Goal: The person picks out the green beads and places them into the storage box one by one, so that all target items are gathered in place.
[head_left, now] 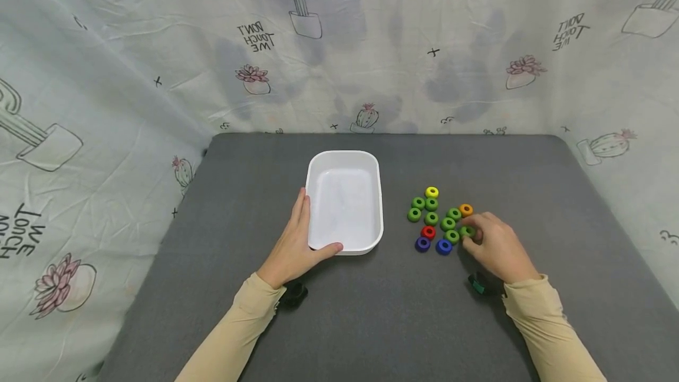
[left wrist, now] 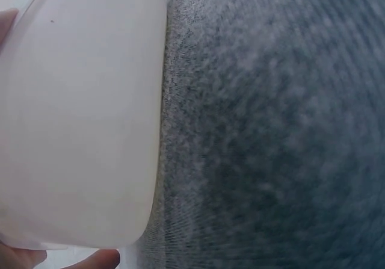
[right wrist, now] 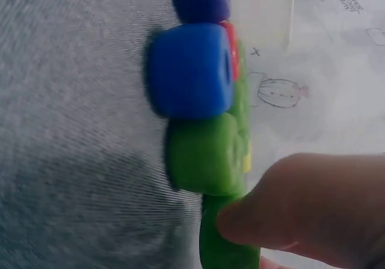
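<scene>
My left hand (head_left: pixel 293 251) holds the near left corner of a white plastic tray (head_left: pixel 381 217), its thumb on the near rim and its fingers along the left side. The tray's outer wall (left wrist: pixel 84 112) fills much of the left wrist view. On the right, my right hand (head_left: pixel 498 246) pinches a green ring (head_left: pixel 467 231) at the right edge of a group of small thick rings. Its thumb (right wrist: pixel 271 215) presses on that ring. Close beside it lie another green ring (head_left: pixel 451 236), a blue ring (head_left: pixel 444 246) and an orange ring (head_left: pixel 465 210).
More green rings lie in the group, with a yellow ring (head_left: pixel 432 192) at the back, a red ring (head_left: pixel 428 233) and a dark blue ring (head_left: pixel 422 244) toward the front. The grey table (head_left: pixel 371 317) meets a printed cloth (head_left: pixel 339 75) behind.
</scene>
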`<move>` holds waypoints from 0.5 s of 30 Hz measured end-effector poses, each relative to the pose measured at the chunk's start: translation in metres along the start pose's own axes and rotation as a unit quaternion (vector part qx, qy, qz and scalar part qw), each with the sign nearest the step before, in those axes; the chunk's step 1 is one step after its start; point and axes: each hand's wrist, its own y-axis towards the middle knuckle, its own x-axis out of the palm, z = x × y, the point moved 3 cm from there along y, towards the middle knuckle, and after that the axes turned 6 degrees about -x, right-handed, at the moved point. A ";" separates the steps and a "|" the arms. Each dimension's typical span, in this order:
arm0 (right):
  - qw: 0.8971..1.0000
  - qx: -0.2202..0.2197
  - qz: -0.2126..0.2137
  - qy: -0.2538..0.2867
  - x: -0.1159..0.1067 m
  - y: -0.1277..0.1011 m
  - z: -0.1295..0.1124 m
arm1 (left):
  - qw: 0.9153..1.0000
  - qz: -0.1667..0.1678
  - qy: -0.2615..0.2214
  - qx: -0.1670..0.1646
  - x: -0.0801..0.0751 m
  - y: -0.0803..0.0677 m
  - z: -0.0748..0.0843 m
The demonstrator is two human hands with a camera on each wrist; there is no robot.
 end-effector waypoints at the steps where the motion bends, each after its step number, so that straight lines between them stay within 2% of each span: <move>1: 1.000 -0.001 0.004 -0.002 -0.001 0.000 -0.001 | 1.000 0.000 -0.002 -0.001 0.000 0.000 0.000; 9: 0.997 -0.038 0.061 -0.014 -0.007 0.003 -0.012 | 1.000 0.004 0.011 -0.002 -0.002 -0.001 0.001; 15: 0.994 -0.070 0.080 0.007 -0.007 0.010 -0.028 | 1.000 -0.002 0.015 -0.009 -0.002 -0.001 0.002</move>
